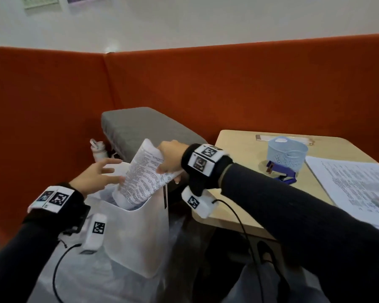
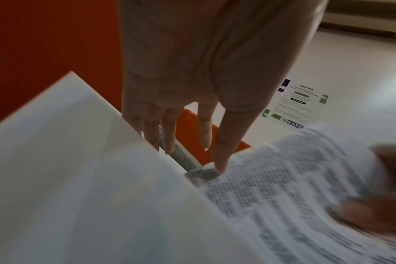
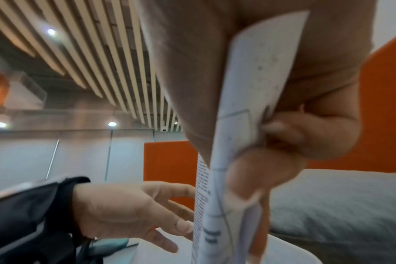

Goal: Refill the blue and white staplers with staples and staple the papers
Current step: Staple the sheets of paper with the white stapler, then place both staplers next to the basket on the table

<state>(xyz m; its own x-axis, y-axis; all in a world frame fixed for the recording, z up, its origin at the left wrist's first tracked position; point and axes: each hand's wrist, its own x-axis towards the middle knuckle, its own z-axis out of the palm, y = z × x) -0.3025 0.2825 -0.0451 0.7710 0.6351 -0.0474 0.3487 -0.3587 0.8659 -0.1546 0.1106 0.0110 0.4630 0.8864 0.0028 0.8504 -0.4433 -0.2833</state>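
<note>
Printed papers held over a white bin

The right hand (image 1: 170, 157) grips the curled papers (image 1: 140, 174) at their upper edge, lower end inside the white bin (image 1: 138, 232) beside the tabletop (image 1: 239, 149). The left hand (image 1: 94, 174) reaches in, fingers spread and straight. A wall notice (image 2: 294, 105) reads "S.A.F.E"; the papers' text is illegible.

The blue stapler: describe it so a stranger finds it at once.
Start at the pale wooden table on the right. Find the light blue perforated basket on it. The blue stapler lies at that basket's foot, dark blue-purple, left of the printed papers.
</note>
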